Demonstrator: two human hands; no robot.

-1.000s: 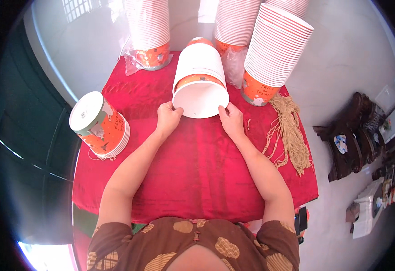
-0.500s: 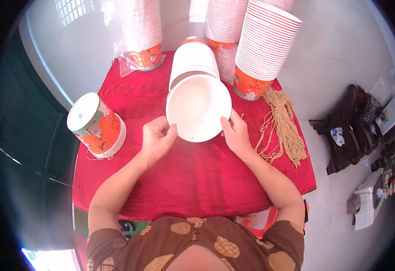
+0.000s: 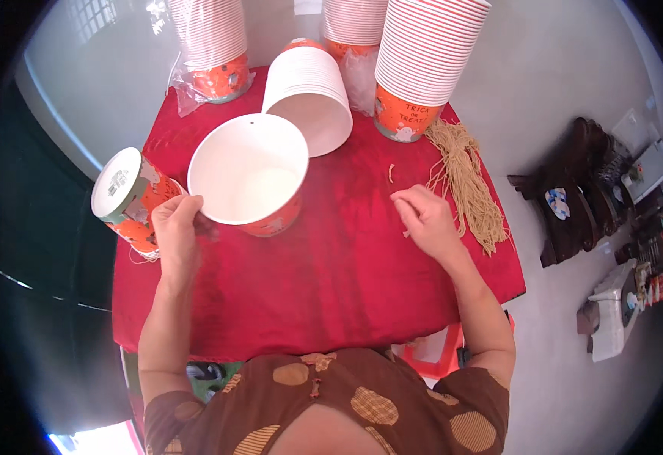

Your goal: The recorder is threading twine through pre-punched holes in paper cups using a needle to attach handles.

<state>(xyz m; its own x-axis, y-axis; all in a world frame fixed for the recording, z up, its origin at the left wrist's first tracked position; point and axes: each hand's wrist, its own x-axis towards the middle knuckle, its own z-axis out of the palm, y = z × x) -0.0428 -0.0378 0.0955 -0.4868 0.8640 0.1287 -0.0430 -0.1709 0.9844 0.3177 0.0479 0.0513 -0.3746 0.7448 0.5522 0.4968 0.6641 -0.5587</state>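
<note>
Pinched at its rim by my left hand [image 3: 177,221], a white-lined paper bucket [image 3: 248,171] is tilted with its mouth toward me. A small dark hole shows near its far rim, and orange printing on its lower outside. My right hand [image 3: 426,220] is closed, over the cloth beside a bundle of tan cords [image 3: 469,182]; what its fingers hold, if anything, cannot be made out. A short loose piece of cord [image 3: 391,174] lies just beyond it. Behind the held bucket, a nested stack of buckets [image 3: 324,125] rests on its side, open end toward me.
Upside-down orange buckets [image 3: 136,201] stand at the left edge of the red-covered table [image 3: 331,296]. Tall bucket stacks rise at the back left [image 3: 210,45] and back right [image 3: 426,61], the left one in clear plastic. Dark wooden furniture [image 3: 574,193] is off to the right.
The bucket has come away from the lying stack and moved left in my left hand. My right hand has let go of its rim and shifted right, toward the cords. The view has shifted slightly.
</note>
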